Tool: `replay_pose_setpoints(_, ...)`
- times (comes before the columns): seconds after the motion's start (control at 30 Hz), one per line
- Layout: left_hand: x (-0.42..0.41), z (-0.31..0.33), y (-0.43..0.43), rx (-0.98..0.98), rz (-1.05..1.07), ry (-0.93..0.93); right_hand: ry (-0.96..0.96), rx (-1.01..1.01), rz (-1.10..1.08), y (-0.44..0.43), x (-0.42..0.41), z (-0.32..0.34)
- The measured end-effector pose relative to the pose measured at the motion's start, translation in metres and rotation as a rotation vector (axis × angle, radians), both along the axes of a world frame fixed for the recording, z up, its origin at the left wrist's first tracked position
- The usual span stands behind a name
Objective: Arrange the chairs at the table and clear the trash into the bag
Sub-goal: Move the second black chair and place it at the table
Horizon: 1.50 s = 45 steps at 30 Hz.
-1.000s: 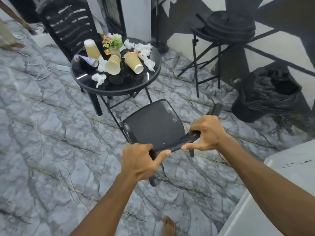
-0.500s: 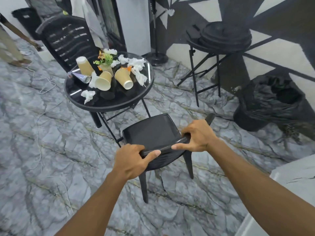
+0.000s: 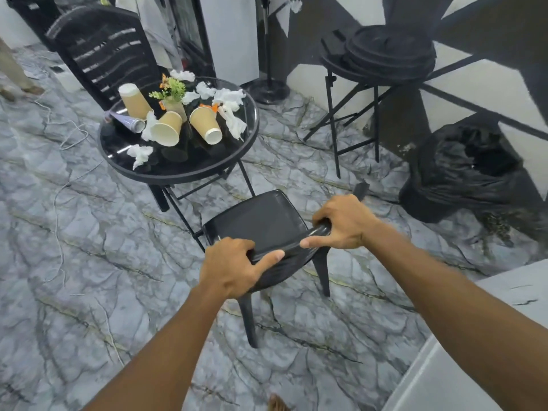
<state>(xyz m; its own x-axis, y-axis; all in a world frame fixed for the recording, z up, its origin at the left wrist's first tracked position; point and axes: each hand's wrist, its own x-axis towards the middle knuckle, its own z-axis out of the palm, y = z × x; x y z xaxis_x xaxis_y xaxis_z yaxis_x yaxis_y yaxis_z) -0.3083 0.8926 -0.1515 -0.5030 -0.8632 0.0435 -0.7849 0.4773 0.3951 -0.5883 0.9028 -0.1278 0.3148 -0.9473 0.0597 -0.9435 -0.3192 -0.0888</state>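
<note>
A black plastic chair (image 3: 258, 223) stands in front of me, its seat facing the round black glass table (image 3: 184, 173). My left hand (image 3: 234, 265) and my right hand (image 3: 344, 221) both grip the top of its backrest. On the table lie three tan paper cups (image 3: 204, 124), crumpled white tissues (image 3: 139, 152), a rolled foil wrapper (image 3: 126, 121) and a small plant (image 3: 172, 90). A second black chair (image 3: 103, 54) stands behind the table. A black trash bag (image 3: 462, 173) sits open at the right wall.
A black folding stand (image 3: 355, 108) with stacked round tops stands between table and bag. White cables (image 3: 59, 203) trail over the marble floor at left. A pale counter edge (image 3: 489, 336) fills the lower right. My bare foot (image 3: 277, 403) shows at the bottom.
The chair has gone from tipped and lifted to standing on its legs, closer to the table. Both hands kept their grip on the backrest.
</note>
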Motion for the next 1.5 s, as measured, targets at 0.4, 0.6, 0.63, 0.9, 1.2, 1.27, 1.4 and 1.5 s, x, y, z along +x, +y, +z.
replay_pose_setpoints(0.4, 0.006, -0.007, 0.055, 0.002, 0.111, 0.002, -0.076, -0.152, -0.001, 0.016, 0.01, -0.015)
replay_pose_setpoints(0.6, 0.012, -0.012, 0.026, -0.044, 0.229, -0.015, -0.191, -0.144, 0.084, -0.044, 0.034, -0.014)
replay_pose_setpoints(0.63, 0.012, -0.011, 0.015, -0.047, 0.217, -0.009, -0.198, -0.134, 0.057, -0.054, 0.038, -0.013)
replay_pose_setpoints(0.9, 0.044, -0.017, 0.02, -0.118, 0.096, -0.014, -0.27, -0.344, -0.044, -0.02, 0.064, -0.035)
replay_pose_setpoints(1.2, 0.001, -0.013, 0.013, -0.164, -0.008, -0.02, -0.262, -0.342, -0.203, 0.01, 0.013, -0.036)
replay_pose_setpoints(1.27, 0.004, -0.012, 0.009, -0.168, 0.029, -0.013, -0.222, -0.313, -0.2, 0.0, 0.016, -0.029)
replay_pose_setpoints(1.4, 0.009, -0.007, -0.009, -0.123, 0.048, -0.014, -0.172, -0.221, -0.178, -0.011, 0.021, -0.014)
replay_pose_setpoints(1.5, 0.006, -0.008, -0.003, -0.046, -0.034, -0.014, -0.096, -0.117, -0.138, 0.001, 0.015, -0.013)
